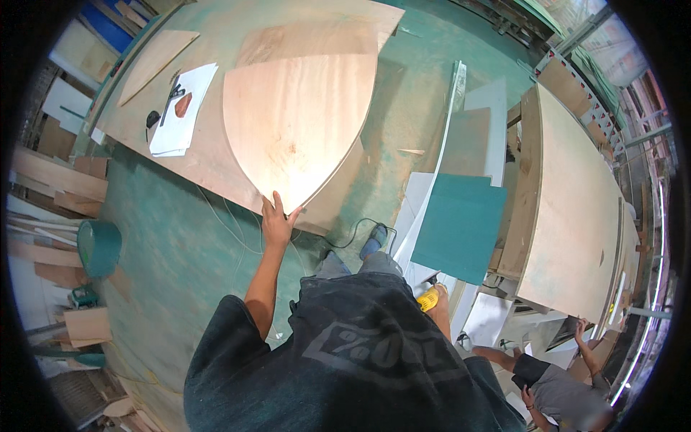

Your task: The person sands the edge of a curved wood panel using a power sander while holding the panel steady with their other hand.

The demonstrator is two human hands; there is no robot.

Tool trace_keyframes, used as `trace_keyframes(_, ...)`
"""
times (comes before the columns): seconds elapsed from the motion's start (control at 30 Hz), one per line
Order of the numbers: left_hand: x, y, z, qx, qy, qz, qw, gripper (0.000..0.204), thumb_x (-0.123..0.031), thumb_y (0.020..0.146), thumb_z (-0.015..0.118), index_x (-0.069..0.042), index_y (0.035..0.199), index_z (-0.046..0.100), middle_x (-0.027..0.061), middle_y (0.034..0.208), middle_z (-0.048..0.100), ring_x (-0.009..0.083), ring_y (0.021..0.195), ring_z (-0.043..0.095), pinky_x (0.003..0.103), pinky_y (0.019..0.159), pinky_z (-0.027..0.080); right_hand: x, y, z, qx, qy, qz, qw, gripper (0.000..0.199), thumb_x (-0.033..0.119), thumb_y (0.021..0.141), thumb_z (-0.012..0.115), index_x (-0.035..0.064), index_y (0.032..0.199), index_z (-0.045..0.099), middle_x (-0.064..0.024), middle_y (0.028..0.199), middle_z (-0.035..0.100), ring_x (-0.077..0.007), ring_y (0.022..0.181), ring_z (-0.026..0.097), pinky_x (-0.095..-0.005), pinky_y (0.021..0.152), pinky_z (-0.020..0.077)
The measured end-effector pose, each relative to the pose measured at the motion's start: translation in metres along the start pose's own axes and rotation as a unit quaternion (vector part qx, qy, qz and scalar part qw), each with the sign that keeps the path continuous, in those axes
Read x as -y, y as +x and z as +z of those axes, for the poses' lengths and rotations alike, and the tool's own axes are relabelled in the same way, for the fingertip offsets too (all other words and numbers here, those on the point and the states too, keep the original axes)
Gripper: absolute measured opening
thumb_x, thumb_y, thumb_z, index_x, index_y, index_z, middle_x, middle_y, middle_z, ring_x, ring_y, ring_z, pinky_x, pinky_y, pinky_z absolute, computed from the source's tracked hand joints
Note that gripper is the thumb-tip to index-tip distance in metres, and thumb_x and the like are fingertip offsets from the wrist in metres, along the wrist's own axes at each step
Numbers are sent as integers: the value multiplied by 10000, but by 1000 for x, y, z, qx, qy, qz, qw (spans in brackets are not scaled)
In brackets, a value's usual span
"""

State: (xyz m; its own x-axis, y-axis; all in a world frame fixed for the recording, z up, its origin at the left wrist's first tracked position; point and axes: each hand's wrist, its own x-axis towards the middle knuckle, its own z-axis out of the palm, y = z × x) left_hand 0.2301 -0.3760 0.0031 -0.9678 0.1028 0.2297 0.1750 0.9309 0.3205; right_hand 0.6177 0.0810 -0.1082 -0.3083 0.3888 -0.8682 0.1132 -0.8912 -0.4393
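Left hand (276, 226) at curved wooden board's (296, 119) pointed tip, fingers spread, can't tell if gripping; board on tabletop (191, 147), tip by near edge. Right hand (440, 305) clenched round yellow power tool (427, 299). Probably steadying step; next move calls for a still board

The board (299, 119) is smooth, pale wood with visible grain; the table (205, 151) is duller, matt wood. The sheets (175, 135) are white paper, the tool (430, 298) looks plastic, the shirt (360, 353) is matt cloth, the floor (165, 216) scuffed.
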Motion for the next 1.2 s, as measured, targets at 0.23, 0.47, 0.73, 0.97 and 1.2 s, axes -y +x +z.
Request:
trace_keyframes(0.23,26,0,1,13,5,62,998,874,-514,967,740,42,1574,446,450,1474,495,566,1365,520,552,1134,468,-17,-21,16,12,16,-8,1000,223,323,994,673,128,1045,578,-84,871,624,-314,729,672,-505,673,599)
trace_keyframes(0.47,21,0,-20,11,-3,73,997,781,-448,1005,726,107,1503,495,395,1312,633,539,1271,596,541,1102,475,-78,39,-65,23,-46,-121,991,227,311,973,696,132,1044,576,-70,877,618,-306,761,680,-471,695,580)
trace_keyframes(0.73,18,26,5,-49,-233,-369,898,466,-324,969,769,109,1110,672,254,1037,739,378,938,712,473,884,555,-90,10,-46,26,79,14,996,205,272,964,702,132,1048,577,-64,877,606,-296,761,686,-461,693,581)
trace_keyframes(0.97,-2,6,2,13,-183,-298,937,409,-273,961,774,106,1078,677,234,997,738,333,860,692,442,805,542,-68,-5,-20,30,106,-10,994,165,232,974,696,132,1031,577,-45,883,601,-279,739,675,-441,664,584)
trace_keyframes(1.2,0,1,7,-42,-171,-265,948,361,-247,946,784,89,1055,711,232,942,734,371,871,684,489,825,527,-50,6,10,-1,26,2,1000,179,260,978,708,153,1025,574,-45,811,580,-257,699,659,-417,630,580)
